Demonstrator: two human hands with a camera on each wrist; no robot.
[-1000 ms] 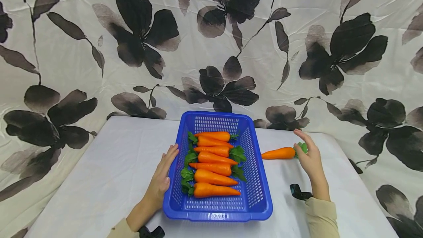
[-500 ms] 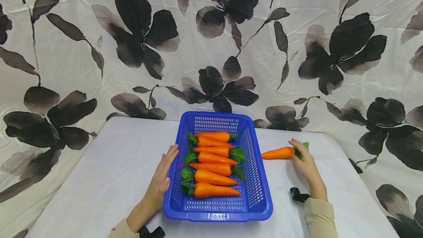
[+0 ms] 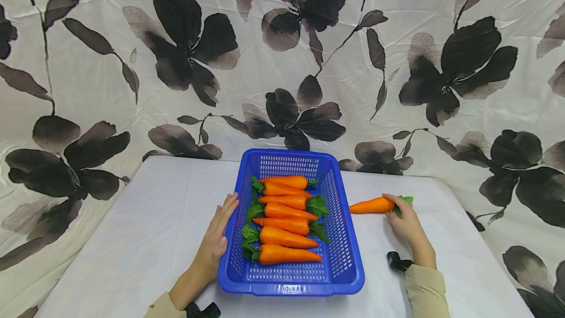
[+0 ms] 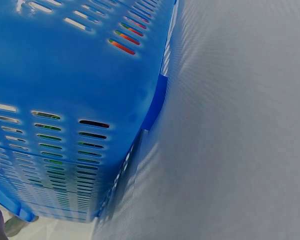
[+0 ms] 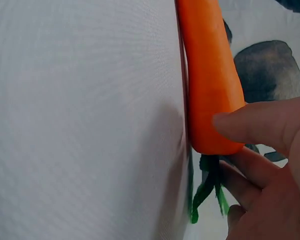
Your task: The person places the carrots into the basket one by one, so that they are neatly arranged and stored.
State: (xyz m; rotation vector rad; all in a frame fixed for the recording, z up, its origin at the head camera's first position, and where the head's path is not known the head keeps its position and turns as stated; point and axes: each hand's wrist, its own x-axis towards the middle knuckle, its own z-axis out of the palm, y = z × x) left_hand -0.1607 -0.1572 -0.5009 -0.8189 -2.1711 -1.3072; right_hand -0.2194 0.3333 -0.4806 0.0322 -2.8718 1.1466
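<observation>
A loose orange carrot [image 3: 371, 205] lies on the white-covered table, its tip toward the basket and its green leaves to the right. My right hand [image 3: 408, 224] pinches its thick leafy end. In the right wrist view the thumb presses one side of the carrot [image 5: 210, 70], with other fingers behind it and the leaves. The blue perforated basket [image 3: 354, 264] stands in the middle, holding several carrots [image 3: 289, 254] laid crosswise in a column. Against the basket's left rim rests my left hand [image 3: 212, 244], fingers straight. The left wrist view shows mostly the basket's slotted side [image 4: 65, 75].
White cloth covers the table [image 3: 128, 229] on both sides of the basket. Behind it hangs a pale curtain [image 3: 247, 72] with dark flowers. Black wrist mounts [image 3: 399, 262] sit at both wrists.
My right hand has come down and slightly left onto the loose carrot's leafy end, and its fingers have closed around it. The left hand and the basket have stayed in place.
</observation>
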